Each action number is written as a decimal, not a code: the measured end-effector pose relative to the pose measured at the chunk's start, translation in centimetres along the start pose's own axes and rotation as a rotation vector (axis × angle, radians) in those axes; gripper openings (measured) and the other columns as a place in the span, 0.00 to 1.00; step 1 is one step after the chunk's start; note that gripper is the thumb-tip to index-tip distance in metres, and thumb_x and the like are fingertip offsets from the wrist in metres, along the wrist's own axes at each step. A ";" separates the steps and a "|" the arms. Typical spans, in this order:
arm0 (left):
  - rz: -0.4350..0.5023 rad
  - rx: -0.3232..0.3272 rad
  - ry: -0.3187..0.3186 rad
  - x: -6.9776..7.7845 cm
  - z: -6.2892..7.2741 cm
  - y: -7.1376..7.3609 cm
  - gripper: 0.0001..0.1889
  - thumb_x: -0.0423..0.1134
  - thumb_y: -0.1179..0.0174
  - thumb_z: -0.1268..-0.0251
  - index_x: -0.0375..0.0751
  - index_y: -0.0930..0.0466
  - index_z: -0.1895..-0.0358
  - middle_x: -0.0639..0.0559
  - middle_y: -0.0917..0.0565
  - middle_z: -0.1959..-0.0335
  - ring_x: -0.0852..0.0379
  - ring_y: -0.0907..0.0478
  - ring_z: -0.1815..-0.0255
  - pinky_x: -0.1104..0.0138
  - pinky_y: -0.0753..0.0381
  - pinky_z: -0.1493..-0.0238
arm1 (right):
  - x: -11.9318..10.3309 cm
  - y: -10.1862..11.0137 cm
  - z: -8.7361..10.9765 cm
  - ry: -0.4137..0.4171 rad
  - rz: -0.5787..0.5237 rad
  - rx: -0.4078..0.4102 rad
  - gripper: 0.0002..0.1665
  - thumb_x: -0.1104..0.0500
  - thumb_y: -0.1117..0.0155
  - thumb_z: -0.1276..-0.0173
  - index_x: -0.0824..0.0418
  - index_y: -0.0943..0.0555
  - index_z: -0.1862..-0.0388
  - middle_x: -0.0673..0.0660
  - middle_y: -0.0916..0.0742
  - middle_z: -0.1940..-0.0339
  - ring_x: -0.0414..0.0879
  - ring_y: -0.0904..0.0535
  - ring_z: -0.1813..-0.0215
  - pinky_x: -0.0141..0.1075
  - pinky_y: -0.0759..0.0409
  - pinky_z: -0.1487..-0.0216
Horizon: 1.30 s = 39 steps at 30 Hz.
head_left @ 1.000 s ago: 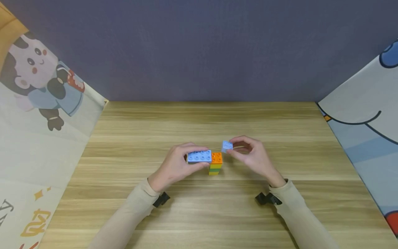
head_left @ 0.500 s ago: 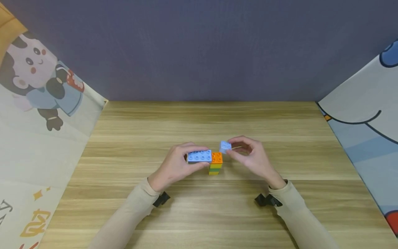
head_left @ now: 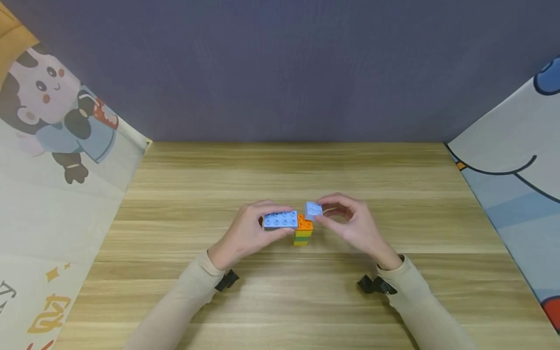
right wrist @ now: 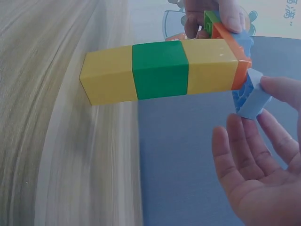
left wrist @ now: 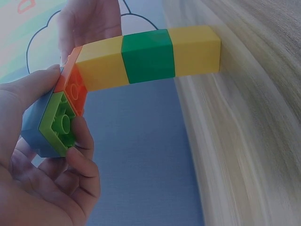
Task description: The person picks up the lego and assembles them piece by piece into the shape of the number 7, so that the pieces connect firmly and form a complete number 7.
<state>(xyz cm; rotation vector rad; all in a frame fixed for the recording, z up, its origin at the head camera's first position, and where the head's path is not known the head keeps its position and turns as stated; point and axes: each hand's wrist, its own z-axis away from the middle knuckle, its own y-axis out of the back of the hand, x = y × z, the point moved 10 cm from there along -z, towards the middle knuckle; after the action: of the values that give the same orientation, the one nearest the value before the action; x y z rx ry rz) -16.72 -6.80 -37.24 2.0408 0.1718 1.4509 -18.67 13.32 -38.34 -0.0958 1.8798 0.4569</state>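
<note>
A tower of toy building bricks stands upright on the table, yellow (right wrist: 108, 75), dark green (right wrist: 160, 69) and yellow (right wrist: 209, 63) again, with an orange brick (left wrist: 75, 84) on top. A long blue brick (head_left: 281, 220) sits on the orange one and reaches left past the tower. Beneath its overhang is a light green brick (left wrist: 59, 125). My left hand (head_left: 245, 233) grips the blue and light green bricks between thumb and fingers. Pinched in my right hand (head_left: 356, 226), a small light blue brick (head_left: 313, 210) is tilted over the orange brick's bare studs, touching or nearly so.
The wooden table (head_left: 218, 170) extends around the tower on all sides. A dark blue-grey panel (head_left: 297, 73) rises behind it. Printed cartoon sheets flank the table, one on the left (head_left: 52, 194) and one on the right (head_left: 494, 194).
My right hand has brought the small light blue brick leftward, from beside the tower to over the orange brick. The left hand and the tower have stayed put.
</note>
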 end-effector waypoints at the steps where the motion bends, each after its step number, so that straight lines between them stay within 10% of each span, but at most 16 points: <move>1: 0.000 0.000 0.004 0.0 0.0 0.0 0.22 0.42 0.19 0.40 0.48 0.09 0.42 0.54 0.09 0.49 0.61 0.14 0.54 0.69 0.14 0.56 | -0.1 0.0 0.0 0.008 -0.002 0.004 0.20 0.75 0.24 0.37 0.67 0.13 0.46 0.65 0.10 0.47 0.42 0.12 0.52 0.35 0.11 0.47; 39: -0.001 0.035 -0.038 0.2 0.1 0.4 0.23 0.40 0.17 0.44 0.45 0.09 0.43 0.52 0.08 0.50 0.60 0.13 0.54 0.69 0.15 0.56 | -3.4 -2.3 0.3 0.241 0.149 -0.042 0.23 0.74 0.19 0.43 0.63 0.11 0.47 0.60 0.08 0.48 0.43 0.12 0.47 0.38 0.10 0.52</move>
<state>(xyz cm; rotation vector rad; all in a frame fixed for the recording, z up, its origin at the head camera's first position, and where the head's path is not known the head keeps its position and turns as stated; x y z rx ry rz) -16.63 -7.12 -36.88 2.0949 0.1840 1.4163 -16.55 10.83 -35.94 -0.0398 2.1233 0.6098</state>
